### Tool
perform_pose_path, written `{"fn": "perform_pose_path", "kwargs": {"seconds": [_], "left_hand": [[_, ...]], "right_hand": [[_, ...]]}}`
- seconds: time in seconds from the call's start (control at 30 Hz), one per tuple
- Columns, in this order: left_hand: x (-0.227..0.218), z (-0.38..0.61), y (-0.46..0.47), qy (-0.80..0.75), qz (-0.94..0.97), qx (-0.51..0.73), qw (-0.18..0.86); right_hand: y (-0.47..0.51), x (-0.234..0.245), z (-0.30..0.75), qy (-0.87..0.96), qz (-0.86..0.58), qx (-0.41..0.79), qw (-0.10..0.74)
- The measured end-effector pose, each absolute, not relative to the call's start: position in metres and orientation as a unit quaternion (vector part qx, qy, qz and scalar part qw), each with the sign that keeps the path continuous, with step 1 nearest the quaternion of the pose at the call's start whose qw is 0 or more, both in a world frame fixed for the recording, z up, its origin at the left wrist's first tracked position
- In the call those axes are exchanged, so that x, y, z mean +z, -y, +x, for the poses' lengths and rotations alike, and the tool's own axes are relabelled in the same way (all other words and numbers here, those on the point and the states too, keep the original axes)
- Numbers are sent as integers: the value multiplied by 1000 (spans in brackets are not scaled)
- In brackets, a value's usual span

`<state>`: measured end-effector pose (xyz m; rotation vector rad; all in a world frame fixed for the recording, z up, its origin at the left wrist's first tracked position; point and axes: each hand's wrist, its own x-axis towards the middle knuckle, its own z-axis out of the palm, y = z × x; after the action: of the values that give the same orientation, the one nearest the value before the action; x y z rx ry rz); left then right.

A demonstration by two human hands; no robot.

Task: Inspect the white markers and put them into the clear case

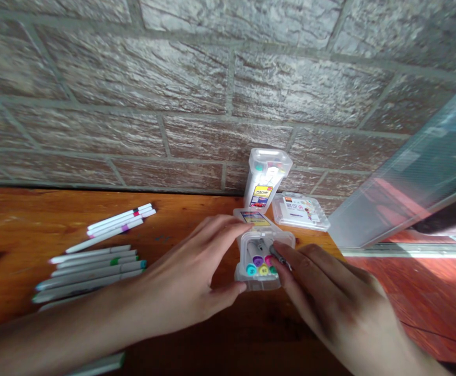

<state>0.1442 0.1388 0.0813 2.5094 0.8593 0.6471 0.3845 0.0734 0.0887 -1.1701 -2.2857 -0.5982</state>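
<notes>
A clear plastic marker case (286, 237) lies on the wooden table with its open end facing me. Inside it are several markers with coloured ends: turquoise, purple, yellow, pink and green. My left hand (196, 266) spans the case's left side, thumb at the near edge and fingers at the far edge, steadying it. My right hand (329, 297) pinches a grey-capped marker (278, 256) between thumb and fingers at the right part of the opening. Part of that marker is hidden by the fingers. The case's labelled lid or side (257, 219) shows behind it.
Several white markers (94, 269) lie in rows on the table (196, 209) at the left, some behind my left forearm. A second marker case (267, 180) stands upright by the brick wall (196, 136). Beside it lies a flat clear box (302, 211). A glass panel (408, 167) rises at the right.
</notes>
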Motion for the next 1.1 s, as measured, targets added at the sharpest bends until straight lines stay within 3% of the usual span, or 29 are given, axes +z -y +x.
{"fn": "perform_pose_path", "kwargs": {"seconds": [0.93,1.1], "left_hand": [[80,144,-140,-307,900,229,207],[81,144,-140,-307,899,231,211]], "right_hand": [[-75,86,385,828,-447,-187,283],[-70,84,388,821,-435,-186,320]]}}
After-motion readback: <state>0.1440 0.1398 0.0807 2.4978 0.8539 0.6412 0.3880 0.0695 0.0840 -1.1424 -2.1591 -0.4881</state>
